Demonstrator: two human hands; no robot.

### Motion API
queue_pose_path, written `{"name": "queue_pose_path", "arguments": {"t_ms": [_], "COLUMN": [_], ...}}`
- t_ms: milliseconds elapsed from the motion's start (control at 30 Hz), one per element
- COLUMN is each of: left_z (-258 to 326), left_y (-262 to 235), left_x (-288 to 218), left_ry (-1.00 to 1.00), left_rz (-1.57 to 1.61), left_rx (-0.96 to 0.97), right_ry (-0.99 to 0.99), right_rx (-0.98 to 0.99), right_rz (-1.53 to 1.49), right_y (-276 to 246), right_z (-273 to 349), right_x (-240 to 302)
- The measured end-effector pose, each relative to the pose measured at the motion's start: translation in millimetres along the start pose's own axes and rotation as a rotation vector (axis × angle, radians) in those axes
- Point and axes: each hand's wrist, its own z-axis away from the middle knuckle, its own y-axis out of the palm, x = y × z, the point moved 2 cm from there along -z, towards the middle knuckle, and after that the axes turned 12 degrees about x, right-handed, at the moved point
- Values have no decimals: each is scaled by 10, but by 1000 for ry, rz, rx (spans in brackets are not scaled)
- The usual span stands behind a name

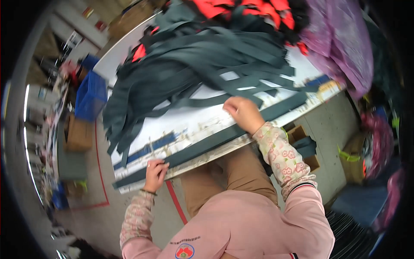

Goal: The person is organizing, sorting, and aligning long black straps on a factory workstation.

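One long dark green fabric strip (202, 144) lies along the near edge of the white table (196, 123). My left hand (156, 173) is at the strip's left part, its fingers bent and closed on the near edge. Farther right, my right hand (244, 113) reaches over the strip with its fingers curled together beside loose strip ends. Whatever those fingers may hold is hidden and slightly blurred. Beyond both hands spreads a big heap of similar dark green strips (181, 69), tangled and overlapping.
Red and black pieces (267, 13) lie behind the heap, beside a purple plastic bag (340, 43) at the right. A blue crate (91, 96) and a cardboard box (79, 134) stand left of the table. An open carton (297, 134) sits below its right edge.
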Motion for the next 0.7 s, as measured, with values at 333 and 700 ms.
{"name": "queue_pose_path", "arguments": {"t_ms": [333,700], "left_z": [194,199], "left_y": [80,86], "left_x": [80,179], "left_ry": [-41,-2], "left_rz": [232,316], "left_rx": [-137,-180], "right_ry": [225,157], "right_rx": [729,871], "right_rz": [372,373], "right_y": [1335,1662], "right_z": [-348,-501], "right_x": [718,821]}}
